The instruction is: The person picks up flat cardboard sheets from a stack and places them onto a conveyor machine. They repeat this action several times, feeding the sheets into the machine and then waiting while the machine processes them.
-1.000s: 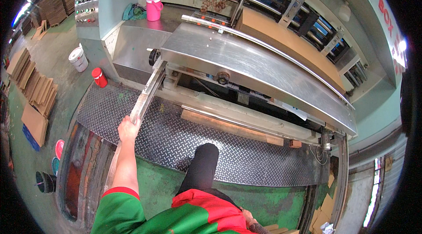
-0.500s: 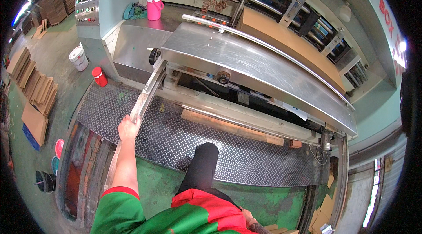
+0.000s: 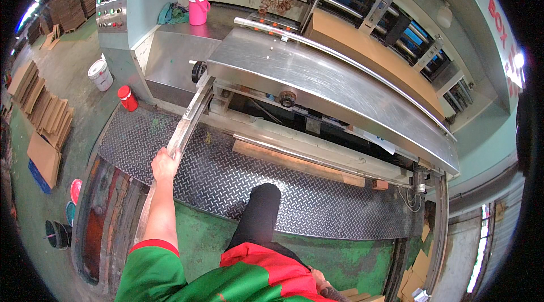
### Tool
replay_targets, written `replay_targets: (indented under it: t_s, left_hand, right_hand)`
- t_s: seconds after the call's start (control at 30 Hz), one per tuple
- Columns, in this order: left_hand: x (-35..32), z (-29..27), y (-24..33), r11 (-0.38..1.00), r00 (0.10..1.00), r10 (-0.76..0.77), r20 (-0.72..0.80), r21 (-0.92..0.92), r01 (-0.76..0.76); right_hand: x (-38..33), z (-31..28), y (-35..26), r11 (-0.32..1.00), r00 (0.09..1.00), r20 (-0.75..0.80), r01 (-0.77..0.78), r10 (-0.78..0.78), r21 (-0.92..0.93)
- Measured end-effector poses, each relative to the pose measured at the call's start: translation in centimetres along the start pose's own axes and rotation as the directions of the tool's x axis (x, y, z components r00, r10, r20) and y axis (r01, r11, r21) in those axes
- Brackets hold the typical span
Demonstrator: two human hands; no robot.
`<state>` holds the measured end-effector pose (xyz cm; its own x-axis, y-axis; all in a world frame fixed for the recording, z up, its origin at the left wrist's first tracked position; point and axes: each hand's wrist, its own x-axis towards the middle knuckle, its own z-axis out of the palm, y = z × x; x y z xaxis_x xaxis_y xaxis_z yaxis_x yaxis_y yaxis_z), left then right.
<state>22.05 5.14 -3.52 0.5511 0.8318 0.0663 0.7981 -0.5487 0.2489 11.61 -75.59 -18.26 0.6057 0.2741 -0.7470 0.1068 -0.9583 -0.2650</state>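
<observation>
Factory hall, cardboard works by look of it. Large machine (image 3: 317,75) with button-studded control panel (image 3: 111,4) and long metal rods (image 3: 340,7); cardboard stacks (image 3: 42,109) off to left; green-painted floor (image 3: 198,225), diamond-plate platform (image 3: 334,205) along machine, bright lamps (image 3: 28,14) beyond.

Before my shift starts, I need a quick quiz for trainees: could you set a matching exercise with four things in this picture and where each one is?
1. left hand
2. pink jug
3. red jug
4. right hand

A. near the white bucket
B. low, beside the shirt
C. on the rail
D. next to the green cloth

Pairs: 1-C, 2-D, 3-A, 4-B
</observation>
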Motion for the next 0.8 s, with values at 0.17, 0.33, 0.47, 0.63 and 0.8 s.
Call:
replay_targets:
  t_s: [0.17, 0.33, 0.47, 0.63, 0.8]
  left_hand:
    - [0.0, -0.1, 0.1, 1.0, 1.0, -0.016, 0.021, 0.015, 0.015]
    - [-0.2, -0.5, 0.3, 1.0, 1.0, -0.007, 0.012, -0.029, 0.008]
    - [-0.2, -0.6, 0.3, 0.999, 1.0, -0.011, 0.018, -0.035, 0.012]
    - [-0.1, -0.4, 0.2, 0.999, 0.999, -0.029, 0.036, -0.014, 0.03]
    - [0.0, -0.1, 0.1, 1.0, 1.0, -0.007, 0.005, -0.021, 0.008]
  right_hand:
    - [1.4, 2.0, 2.1, 0.987, 0.989, -0.016, 0.146, -0.147, -0.064]
    - [0.4, 0.7, 0.8, 0.997, 0.998, 0.0, 0.056, -0.056, -0.051]
    - [-1.1, -1.4, -1.5, 0.999, 0.999, 0.006, -0.036, 0.035, 0.035]
    - [-1.3, -1.6, -1.8, 0.997, 1.0, -0.006, -0.007, 0.007, 0.073]
    - [-0.2, 0.1, 0.1, 0.999, 1.0, -0.013, 0.021, -0.02, 0.029]
